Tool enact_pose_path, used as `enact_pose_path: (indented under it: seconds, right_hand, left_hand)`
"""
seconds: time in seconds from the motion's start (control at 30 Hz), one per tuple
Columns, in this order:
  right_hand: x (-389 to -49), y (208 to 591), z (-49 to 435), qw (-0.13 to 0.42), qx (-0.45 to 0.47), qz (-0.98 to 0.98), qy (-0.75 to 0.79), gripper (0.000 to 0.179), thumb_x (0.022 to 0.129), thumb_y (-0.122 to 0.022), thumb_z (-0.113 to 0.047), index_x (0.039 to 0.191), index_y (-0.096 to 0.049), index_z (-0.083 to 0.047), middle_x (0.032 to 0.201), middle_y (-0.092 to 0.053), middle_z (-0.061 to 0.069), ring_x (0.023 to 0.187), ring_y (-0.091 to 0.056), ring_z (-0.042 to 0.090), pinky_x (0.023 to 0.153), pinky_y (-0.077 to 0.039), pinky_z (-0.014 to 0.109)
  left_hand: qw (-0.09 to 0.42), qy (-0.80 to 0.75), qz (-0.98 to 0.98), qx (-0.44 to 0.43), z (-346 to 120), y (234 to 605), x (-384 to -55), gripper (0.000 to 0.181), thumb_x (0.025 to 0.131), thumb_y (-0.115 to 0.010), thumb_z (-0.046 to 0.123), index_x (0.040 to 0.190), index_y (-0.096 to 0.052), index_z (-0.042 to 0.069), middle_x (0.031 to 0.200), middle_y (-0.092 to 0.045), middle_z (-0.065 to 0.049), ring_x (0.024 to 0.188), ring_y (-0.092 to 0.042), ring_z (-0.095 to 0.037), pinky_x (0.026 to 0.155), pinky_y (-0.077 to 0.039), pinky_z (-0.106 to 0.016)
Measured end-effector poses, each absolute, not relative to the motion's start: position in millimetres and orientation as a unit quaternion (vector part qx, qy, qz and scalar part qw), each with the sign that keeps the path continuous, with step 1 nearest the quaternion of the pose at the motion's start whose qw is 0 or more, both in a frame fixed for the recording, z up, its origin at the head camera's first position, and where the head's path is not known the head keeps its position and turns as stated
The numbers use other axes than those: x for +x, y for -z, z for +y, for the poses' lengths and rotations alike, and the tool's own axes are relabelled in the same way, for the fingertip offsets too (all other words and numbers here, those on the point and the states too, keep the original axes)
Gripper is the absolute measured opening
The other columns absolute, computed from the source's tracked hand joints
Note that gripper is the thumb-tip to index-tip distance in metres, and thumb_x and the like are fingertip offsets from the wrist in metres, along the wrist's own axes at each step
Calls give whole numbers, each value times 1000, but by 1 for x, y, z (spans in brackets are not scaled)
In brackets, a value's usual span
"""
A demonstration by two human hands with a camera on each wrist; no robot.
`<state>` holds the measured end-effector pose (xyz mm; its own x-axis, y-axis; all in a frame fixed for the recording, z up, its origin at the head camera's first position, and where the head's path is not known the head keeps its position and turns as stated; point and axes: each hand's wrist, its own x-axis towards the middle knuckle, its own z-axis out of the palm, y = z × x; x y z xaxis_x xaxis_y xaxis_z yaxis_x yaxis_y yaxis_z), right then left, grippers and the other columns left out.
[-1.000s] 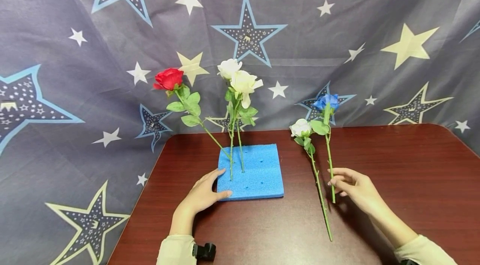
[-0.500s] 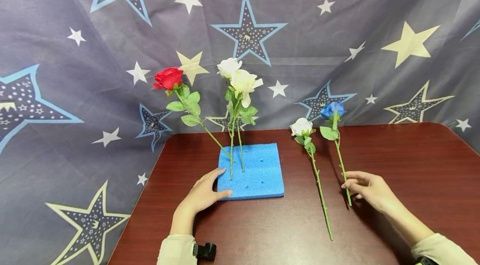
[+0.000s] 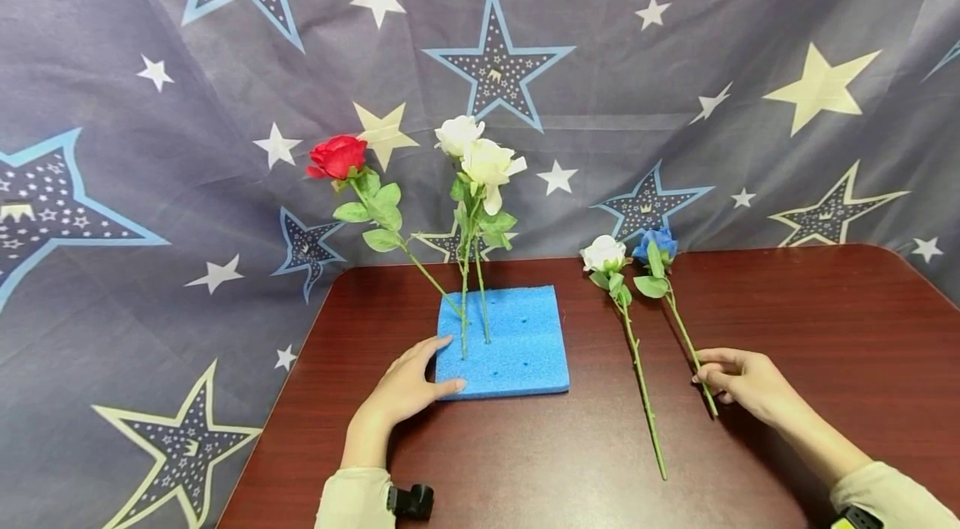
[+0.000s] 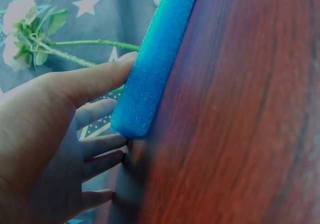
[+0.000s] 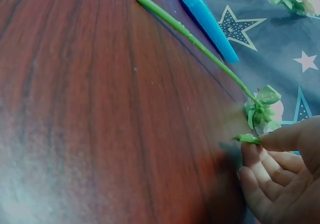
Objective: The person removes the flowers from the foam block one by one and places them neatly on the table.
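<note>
My left hand (image 3: 405, 383) rests on the left edge of a blue foam block (image 3: 525, 383), thumb at the near corner and fingers spread. In the left wrist view the thumb lies against the block (image 4: 150, 79). A red rose (image 3: 337, 157) and two pale roses, one cream (image 3: 489, 167) and one white (image 3: 456, 137), stand with their stems in the foam. My right hand (image 3: 750, 383) pinches the lower stem of a blue rose (image 3: 681, 321) between thumb and fingers. The stem's end (image 5: 248, 139) pokes out of the grip. This rose slants, its bloom toward the back edge.
Another white rose (image 3: 603, 253) lies on the table between the foam block and the blue rose, its stem (image 5: 200, 44) toward the near side. Several small holes mark the foam. A star-printed cloth (image 3: 675, 96) hangs behind the brown table (image 3: 525, 462).
My right hand has moved right and slightly nearer with the blue rose. Its bloom has dropped and now leans left beside the lying white rose. My left hand has stayed on the foam.
</note>
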<state>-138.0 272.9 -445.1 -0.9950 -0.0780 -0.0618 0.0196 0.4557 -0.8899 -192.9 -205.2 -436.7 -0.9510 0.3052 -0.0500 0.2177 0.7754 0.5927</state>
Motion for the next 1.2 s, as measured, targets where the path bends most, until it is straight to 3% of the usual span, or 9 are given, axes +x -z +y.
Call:
enact_pose_path:
  seconds: [0.43,1.2]
  right_hand:
    - [-138,449,273,33,-3,864,503,32,93,-65,-2,117,-61,19,86,-72,14,66,-59,6,55,-50,25]
    - [-136,451,273,22,6,855,517,35,93,-68,-10,118,-63,15,86,-73,13,66,-66,13,57,-54,28]
  left_hand:
    - [77,-307,939,136,-205,438,-194,77,85,-75,49,150,-45,20,154,-40,-10,142,-33,-36,110,-30,-60]
    - [75,-309,938,140,-204,437,-193,77,86,-74,49,150,-45,18,154,-40,-12,142,-33,-38,110,-28,-61]
